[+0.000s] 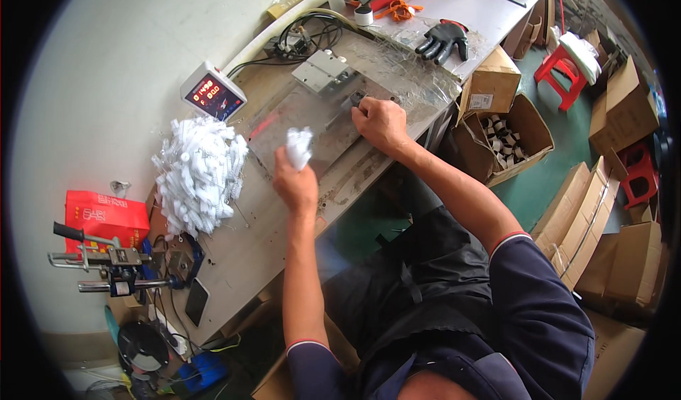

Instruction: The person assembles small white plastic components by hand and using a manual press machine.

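Observation:
My left hand (296, 181) is closed around a white plastic piece (299, 145), blurred, which sticks up from the fingers above the bench. To its left lies a big heap of white ribbed pieces (198, 173) with thin metal wires among them. My right hand (383, 123) is curled into a fist at a small metal fixture (357, 99) on the metal plate (312, 113). Its fingertips are turned away, so what they grip is hidden. A grey metal block (324, 71) is mounted on the plate's far side.
A counter with a red lit display (213, 91) stands behind the heap. A lever press (124, 265) and a phone (198, 302) are at the left. A black glove (444, 42) lies on the far bench. An open carton (535, 141) of curved parts stands at the right.

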Available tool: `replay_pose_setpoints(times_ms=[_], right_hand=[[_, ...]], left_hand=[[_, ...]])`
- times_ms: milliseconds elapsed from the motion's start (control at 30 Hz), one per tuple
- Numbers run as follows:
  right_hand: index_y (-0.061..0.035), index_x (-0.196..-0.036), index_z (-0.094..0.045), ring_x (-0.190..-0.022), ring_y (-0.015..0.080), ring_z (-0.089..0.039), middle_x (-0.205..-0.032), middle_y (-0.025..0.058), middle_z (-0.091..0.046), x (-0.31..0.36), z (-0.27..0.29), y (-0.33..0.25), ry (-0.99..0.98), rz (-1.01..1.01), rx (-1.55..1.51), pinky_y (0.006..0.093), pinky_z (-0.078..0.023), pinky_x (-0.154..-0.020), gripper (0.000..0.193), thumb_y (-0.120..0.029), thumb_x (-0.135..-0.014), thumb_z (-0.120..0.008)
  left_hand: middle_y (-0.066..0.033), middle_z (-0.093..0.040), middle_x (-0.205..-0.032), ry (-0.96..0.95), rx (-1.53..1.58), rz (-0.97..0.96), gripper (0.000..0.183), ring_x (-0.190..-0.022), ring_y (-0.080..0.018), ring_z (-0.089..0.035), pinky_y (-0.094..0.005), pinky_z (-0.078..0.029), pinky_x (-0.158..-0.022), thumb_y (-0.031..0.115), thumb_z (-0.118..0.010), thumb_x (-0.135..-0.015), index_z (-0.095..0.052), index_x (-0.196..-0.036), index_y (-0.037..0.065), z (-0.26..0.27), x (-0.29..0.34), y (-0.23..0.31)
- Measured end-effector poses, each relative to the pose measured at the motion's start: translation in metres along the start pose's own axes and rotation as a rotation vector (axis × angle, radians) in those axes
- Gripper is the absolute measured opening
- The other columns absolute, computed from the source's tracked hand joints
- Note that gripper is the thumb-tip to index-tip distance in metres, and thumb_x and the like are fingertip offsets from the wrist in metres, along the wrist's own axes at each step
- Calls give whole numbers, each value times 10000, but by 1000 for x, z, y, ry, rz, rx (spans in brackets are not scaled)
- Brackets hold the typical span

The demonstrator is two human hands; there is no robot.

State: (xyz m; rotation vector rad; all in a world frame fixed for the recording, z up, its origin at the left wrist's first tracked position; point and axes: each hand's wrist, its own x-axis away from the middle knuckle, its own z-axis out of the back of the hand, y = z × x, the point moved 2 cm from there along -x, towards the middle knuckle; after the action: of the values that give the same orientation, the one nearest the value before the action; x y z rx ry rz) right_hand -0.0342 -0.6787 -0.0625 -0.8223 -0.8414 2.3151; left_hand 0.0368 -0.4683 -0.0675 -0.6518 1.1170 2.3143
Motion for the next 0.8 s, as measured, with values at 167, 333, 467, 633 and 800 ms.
replay_pose_setpoints(times_ms=[167, 333, 467, 633, 800], right_hand=[[-63, -767, -686, -749, 425, -685, -739, 204, -686, 1, -1, 6, 29, -4, -38, 525, -542, -699, 298, -333, -890, -668], [-61, -770, -679, -720, 432, -675, -722, 204, -677, 1, -2, 6, 71, 22, -78, 528, -537, -666, 214, -263, -842, -671], [-64, -789, -679, -735, 434, -673, -732, 202, -676, 1, 0, 7, 46, 9, -111, 524, -534, -677, 174, -232, -833, -668], [-59, -803, -685, -738, 428, -678, -732, 195, -682, 0, 4, 9, 38, -20, -156, 514, -535, -682, 212, -258, -876, -670], [-46, -873, -682, -707, 395, -691, -728, 180, -693, 5, 7, 10, 90, 42, -366, 489, -536, -649, 174, -220, -891, -679]], left_hand=[[-141, -666, -1044, -147, -47, -164, 198, -899, -411, -684, -498, -543, -773, 115, -640, -914, -590, -1105, 91, -34, -17, 43], [-145, -670, -1066, -292, -225, -202, 285, -905, -403, -690, -511, -555, -740, 86, -651, -886, -546, -1151, 96, -56, -27, 46], [-155, -692, -1014, -267, -155, -267, 242, -883, -404, -692, -505, -551, -740, 51, -647, -879, -571, -1104, 96, -57, -28, 41], [-161, -712, -976, -227, -122, -227, 186, -878, -405, -693, -495, -538, -744, 51, -614, -924, -597, -1104, 91, -43, -19, 41], [-176, -723, -963, -218, 6, -145, 146, -866, -410, -691, -481, -524, -739, 87, -590, -968, -619, -1111, 74, -29, -8, 26]])
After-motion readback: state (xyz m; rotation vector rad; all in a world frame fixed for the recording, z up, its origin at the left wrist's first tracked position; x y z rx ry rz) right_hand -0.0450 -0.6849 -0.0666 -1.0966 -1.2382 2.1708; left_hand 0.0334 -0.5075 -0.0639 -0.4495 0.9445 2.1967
